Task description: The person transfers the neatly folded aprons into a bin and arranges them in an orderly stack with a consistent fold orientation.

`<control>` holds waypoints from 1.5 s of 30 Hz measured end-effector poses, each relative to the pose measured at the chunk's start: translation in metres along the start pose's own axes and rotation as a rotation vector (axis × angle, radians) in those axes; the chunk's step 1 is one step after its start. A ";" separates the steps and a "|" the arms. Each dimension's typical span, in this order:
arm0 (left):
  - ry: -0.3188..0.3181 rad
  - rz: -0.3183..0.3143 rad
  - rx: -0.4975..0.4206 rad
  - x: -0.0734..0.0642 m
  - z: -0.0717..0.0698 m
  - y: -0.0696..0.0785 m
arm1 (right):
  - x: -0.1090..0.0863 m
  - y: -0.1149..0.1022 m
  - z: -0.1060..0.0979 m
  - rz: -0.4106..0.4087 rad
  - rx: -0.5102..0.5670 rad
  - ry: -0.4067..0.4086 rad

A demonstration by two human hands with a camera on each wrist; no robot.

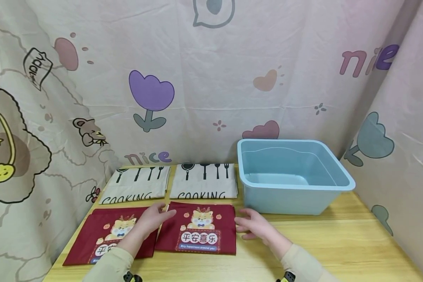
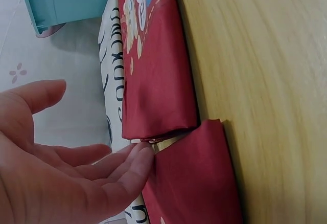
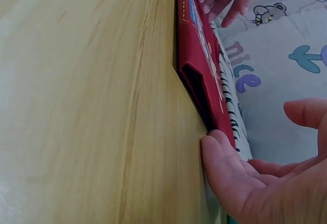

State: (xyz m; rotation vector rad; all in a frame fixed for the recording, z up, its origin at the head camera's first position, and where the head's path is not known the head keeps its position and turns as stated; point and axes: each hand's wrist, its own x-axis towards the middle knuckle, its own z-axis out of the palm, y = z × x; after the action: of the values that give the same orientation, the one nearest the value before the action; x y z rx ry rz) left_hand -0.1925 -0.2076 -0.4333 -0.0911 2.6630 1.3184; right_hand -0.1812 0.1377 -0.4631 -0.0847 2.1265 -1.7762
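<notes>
Two folded red cloths with a cartoon animal print lie side by side on the table. My left hand (image 1: 154,218) is over the gap between the left red cloth (image 1: 81,237) and the middle red cloth (image 1: 229,231), its fingertips at the middle cloth's left edge in the left wrist view. At that cloth's right edge is my right hand (image 1: 254,225); in the right wrist view its fingertips (image 3: 217,142) meet the cloth's side. Both hands have thumbs spread from relaxed fingers, and neither grips anything.
Behind the red cloths lie two folded white cloths, a left one (image 1: 135,186) and a right one (image 1: 204,186), printed with utensils and lettering. A light blue plastic bin (image 1: 282,199) stands at the back right of the wooden table (image 1: 338,243). A printed curtain (image 1: 204,86) hangs behind.
</notes>
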 end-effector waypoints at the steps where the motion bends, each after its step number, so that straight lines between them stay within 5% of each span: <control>1: -0.004 -0.003 0.006 0.000 0.000 0.000 | 0.001 0.000 0.000 0.002 0.007 0.000; 25: 0.071 0.002 0.032 0.007 0.003 -0.009 | 0.016 0.007 0.002 -0.010 0.155 -0.035; 33: 0.080 -0.032 -0.109 0.007 0.003 -0.011 | 0.017 0.010 0.005 -0.021 0.202 -0.038; 45: 0.084 -0.033 -0.138 0.009 0.005 -0.014 | 0.018 0.009 0.012 -0.053 0.219 -0.027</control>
State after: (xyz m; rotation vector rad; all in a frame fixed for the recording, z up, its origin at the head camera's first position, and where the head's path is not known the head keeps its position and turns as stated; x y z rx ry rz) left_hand -0.1985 -0.2125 -0.4489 -0.2105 2.6223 1.5194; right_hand -0.1929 0.1232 -0.4779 -0.1073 1.9141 -2.0141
